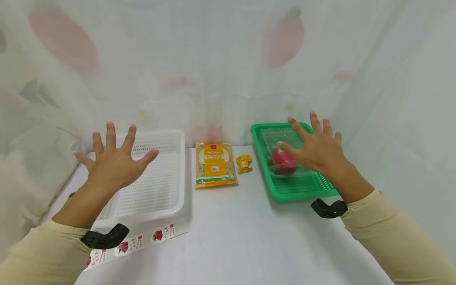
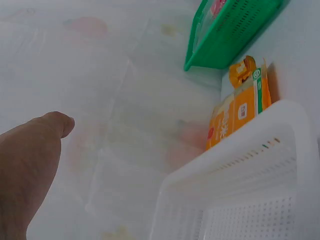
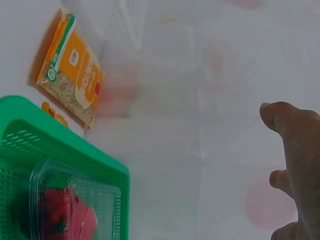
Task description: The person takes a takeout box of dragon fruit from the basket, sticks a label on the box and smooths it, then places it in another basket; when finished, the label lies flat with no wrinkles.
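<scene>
My left hand [image 1: 113, 164] hovers over the white plastic basket [image 1: 182, 170], fingers spread wide and holding nothing. On the other side, the right hand [image 1: 318, 148] is held above the green basket [image 1: 303, 196], its fingers also spread and bare. Inside the green basket lies a clear plastic box [image 3: 107, 200] with a red fruit [image 1: 284, 162] that looks like a dragon fruit. Between the baskets rests a yellow-orange bag of grain [image 1: 215, 165], and beside it a small yellow wrapped packet [image 1: 244, 164]. Only the thumb of the left hand [image 2: 35, 155] shows in the left wrist view.
A strip of stickers [image 1: 146, 243] printed with red fruit lies in front of the white basket. Pale curtains [image 1: 221, 59] with faded fruit prints hang behind and at the sides of the white tabletop [image 1: 228, 237]. Each wrist carries a black band [image 1: 105, 237].
</scene>
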Tool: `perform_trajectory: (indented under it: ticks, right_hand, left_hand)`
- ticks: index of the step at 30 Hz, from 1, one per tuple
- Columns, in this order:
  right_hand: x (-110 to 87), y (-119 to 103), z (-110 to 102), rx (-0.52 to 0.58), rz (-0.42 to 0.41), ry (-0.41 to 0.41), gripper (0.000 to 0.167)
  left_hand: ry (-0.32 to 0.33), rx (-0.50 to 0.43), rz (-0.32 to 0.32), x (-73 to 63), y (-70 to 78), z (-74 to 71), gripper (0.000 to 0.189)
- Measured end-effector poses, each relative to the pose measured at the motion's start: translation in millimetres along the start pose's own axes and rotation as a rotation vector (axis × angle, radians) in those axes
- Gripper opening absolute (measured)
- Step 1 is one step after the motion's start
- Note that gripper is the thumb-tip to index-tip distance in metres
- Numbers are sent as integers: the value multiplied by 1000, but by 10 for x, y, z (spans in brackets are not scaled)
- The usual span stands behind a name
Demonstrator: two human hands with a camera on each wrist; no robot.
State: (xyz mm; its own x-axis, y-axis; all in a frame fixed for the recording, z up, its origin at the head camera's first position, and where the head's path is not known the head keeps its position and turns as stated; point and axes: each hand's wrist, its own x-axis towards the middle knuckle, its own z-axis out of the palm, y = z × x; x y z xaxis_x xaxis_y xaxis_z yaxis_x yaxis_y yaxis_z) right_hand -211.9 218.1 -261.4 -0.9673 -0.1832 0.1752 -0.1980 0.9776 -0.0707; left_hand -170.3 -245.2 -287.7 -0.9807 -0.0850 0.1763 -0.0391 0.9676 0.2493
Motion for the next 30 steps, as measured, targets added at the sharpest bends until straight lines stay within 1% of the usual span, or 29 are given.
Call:
perform_trajectory:
  ticks: [8, 13, 22, 30]
  right_hand:
    - [8, 137, 8, 9, -18, 29, 84]
    - [30, 218, 27, 24, -23, 55, 82]
    - [55, 326, 78, 38, -15, 86, 81]
    - [87, 427, 134, 52, 12, 79, 82]
  left_hand:
    - [9, -23, 43, 27, 308, 107, 96]
    - [-8, -41, 58, 19, 475, 170, 97]
    - [-28, -43, 79, 11, 657, 281, 99]
    - [-52, -56, 89, -1, 803, 380, 98]
